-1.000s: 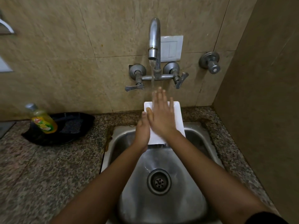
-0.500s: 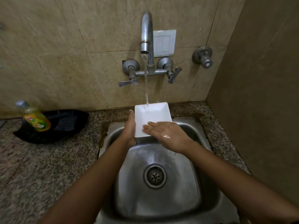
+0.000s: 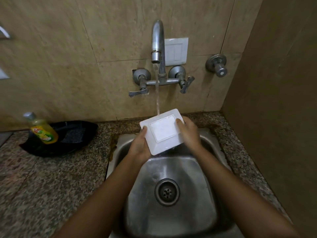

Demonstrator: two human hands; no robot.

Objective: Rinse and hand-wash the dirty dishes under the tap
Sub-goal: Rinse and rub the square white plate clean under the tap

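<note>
- The left hand [image 3: 139, 146] is gripping the left edge of the white square dish [image 3: 163, 131]. Its thumb is lying on the face turned toward me, and its other fingers are hiding behind the dish.
- The right hand [image 3: 188, 134] is clamping the opposite edge, with the thumb pressing the same face and the rest of the hand wrapping round behind the rim.
- The one dish, smooth and glossy with rounded corners, is being held tilted over the back of the sink [image 3: 193, 170]. Its raised square foot is showing, so the underside is facing up.
- A single water stream [image 3: 157, 97] is falling from the curved metal tap [image 3: 157, 40] and striking the dish's far edge.
- The steel sink is gleaming wet around one round drain [image 3: 167, 192].
- Two lever handles [image 3: 138, 92] are flanking the tap. One wall valve [image 3: 217, 65] and one white switch plate [image 3: 176, 51] are sitting to its right.
- On the speckled granite counter [image 3: 51, 182], well to the left, one yellow soap bottle [image 3: 43, 130] is standing before one black pan [image 3: 73, 134].
</note>
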